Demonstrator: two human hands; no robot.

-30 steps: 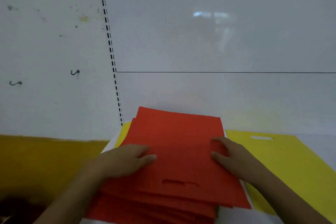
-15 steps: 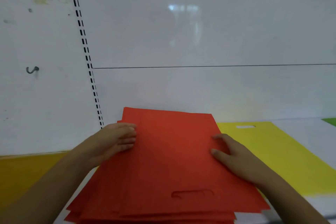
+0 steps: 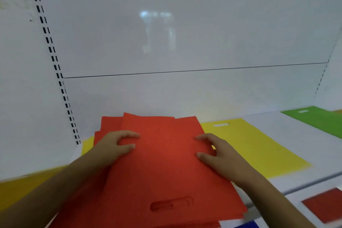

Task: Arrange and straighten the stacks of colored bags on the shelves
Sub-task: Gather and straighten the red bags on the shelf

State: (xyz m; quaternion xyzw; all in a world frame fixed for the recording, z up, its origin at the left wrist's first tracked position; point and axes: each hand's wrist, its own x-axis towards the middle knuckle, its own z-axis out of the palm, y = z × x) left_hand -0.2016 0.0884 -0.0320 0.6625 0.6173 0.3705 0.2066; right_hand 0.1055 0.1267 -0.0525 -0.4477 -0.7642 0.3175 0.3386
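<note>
Both hands' grip (image 3: pixel 118 146) (image 3: pixel 214 152) presses fanned red stack (image 3: pixel 162 168).

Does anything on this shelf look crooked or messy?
Yes. The red bag stack is fanned out: its far corners stick out unevenly, and it lies partly over the yellow bag. Both hands, left hand and right hand, rest on it.
</note>
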